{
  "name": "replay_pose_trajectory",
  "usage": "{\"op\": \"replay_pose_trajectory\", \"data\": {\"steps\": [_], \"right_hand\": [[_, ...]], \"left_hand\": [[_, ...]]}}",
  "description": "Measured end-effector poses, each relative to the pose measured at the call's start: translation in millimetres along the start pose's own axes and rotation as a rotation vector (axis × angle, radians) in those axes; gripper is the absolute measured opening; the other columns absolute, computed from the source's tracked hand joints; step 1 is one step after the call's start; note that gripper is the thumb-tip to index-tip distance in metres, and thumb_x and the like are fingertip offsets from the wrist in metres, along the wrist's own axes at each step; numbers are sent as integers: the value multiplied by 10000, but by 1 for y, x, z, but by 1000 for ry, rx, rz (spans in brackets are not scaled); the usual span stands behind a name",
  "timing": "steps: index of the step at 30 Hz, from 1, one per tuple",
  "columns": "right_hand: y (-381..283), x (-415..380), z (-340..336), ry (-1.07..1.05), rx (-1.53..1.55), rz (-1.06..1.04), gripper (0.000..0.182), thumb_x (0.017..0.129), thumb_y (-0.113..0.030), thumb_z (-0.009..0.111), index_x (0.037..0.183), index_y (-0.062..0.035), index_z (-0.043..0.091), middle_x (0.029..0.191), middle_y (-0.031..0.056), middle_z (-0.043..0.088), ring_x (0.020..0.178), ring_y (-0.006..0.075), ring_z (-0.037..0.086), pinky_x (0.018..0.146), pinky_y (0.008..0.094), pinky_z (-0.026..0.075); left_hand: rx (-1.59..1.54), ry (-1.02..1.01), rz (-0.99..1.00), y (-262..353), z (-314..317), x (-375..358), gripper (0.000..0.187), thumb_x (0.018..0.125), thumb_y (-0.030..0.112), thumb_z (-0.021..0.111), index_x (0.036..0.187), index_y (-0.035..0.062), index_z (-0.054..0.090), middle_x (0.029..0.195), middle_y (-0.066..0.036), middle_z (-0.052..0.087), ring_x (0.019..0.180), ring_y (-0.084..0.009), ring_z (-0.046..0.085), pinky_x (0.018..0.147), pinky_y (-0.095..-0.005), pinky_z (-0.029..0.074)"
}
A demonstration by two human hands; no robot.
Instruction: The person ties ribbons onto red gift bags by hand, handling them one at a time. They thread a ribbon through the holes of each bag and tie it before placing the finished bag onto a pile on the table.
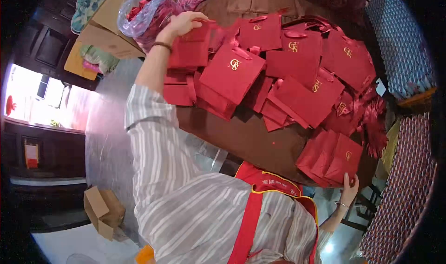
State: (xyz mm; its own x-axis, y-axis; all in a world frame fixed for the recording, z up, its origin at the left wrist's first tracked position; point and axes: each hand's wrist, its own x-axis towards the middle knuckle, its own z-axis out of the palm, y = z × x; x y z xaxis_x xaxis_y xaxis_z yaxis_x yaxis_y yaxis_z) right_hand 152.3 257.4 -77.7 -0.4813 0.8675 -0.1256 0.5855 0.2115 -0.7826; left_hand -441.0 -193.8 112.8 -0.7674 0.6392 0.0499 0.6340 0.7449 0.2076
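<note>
At the upper left, my left hand [185,24] reaches across the table with its fingers closed over the top of a red gift bag [190,48]. Low on the right, my right hand [349,189] has its thumb and fingers at the lower corner of a small row of overlapping red gift bags [346,158] by the table's near edge. Between the hands lies a broad heap of flat red paper bags [234,71] with gold letters and ribbon handles. My left palm faces away, and part of my right fingers is hidden by the bags.
A brown-covered table [246,141] carries the heap. A clear plastic bag of red items [139,15] and a large cardboard box [104,36] stand beyond my left hand. Red tassels [375,124] hang at the right edge. An open carton [104,213] lies on the floor.
</note>
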Motion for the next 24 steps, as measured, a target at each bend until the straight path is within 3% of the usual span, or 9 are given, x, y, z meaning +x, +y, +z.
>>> {"op": "replay_pose_trajectory", "data": {"steps": [4,6,7,9,14,16,18,20,24], "right_hand": [[15,10,-6,-84,253,168,537,787,-229,691,1180,67,477,1131,121,534,999,184,492,885,290,383],[21,12,-1,6,386,61,521,776,-261,703,1193,-28,495,968,28,566,715,91,510,533,204,373],[24,13,-1,-14,390,42,521,776,-261,703,1193,-28,495,968,28,566,715,91,510,533,204,373],[24,17,-5,-124,367,140,528,795,-200,684,1198,58,462,1120,110,541,988,183,502,868,295,398],[-16,5,-2,-121,310,164,514,813,-221,656,1261,-74,453,1179,110,519,993,211,519,819,332,445],[13,19,-4,-46,208,180,512,802,-239,666,1257,-102,475,1174,106,524,985,210,524,788,338,461],[31,30,-1,-2,306,8,519,797,-230,675,1254,-126,451,1036,47,559,677,118,522,486,220,393],[25,32,-14,-57,342,-35,498,806,-228,660,1250,-131,454,1024,35,566,660,126,526,511,248,427],[14,29,-33,-267,409,248,485,833,-248,616,1262,-98,448,1188,70,506,933,181,528,678,267,470]], "left_hand": [[170,-79,-149,11,36,2,229,832,256,555,1042,303,632,1044,13,641,1053,-212,551,896,-573,252],[166,-56,-195,11,48,-6,247,834,273,545,1069,301,616,1062,-10,627,1071,-228,523,891,-581,261],[248,95,-157,12,53,-14,315,834,275,554,1149,291,556,1126,-28,580,1108,-240,480,900,-564,266],[343,418,-207,16,67,-32,439,824,285,571,1250,272,468,1228,-52,491,1161,-258,414,900,-548,282],[368,767,-739,58,87,-101,629,766,430,599,1301,170,394,1333,-184,330,1211,-408,302,915,-607,267],[26,721,-890,48,110,-114,682,774,493,565,1319,140,357,1333,-180,331,1227,-415,283,914,-634,250],[-25,565,-890,57,116,-120,717,777,546,534,1325,124,347,1330,-166,351,1243,-414,263,920,-639,239],[-31,631,-857,58,123,-117,680,791,522,535,1310,115,369,1314,-168,374,1253,-414,252,927,-642,222],[-82,616,-837,72,121,-115,647,774,475,579,1270,91,420,1244,-168,425,1223,-427,272,904,-628,240]]}}
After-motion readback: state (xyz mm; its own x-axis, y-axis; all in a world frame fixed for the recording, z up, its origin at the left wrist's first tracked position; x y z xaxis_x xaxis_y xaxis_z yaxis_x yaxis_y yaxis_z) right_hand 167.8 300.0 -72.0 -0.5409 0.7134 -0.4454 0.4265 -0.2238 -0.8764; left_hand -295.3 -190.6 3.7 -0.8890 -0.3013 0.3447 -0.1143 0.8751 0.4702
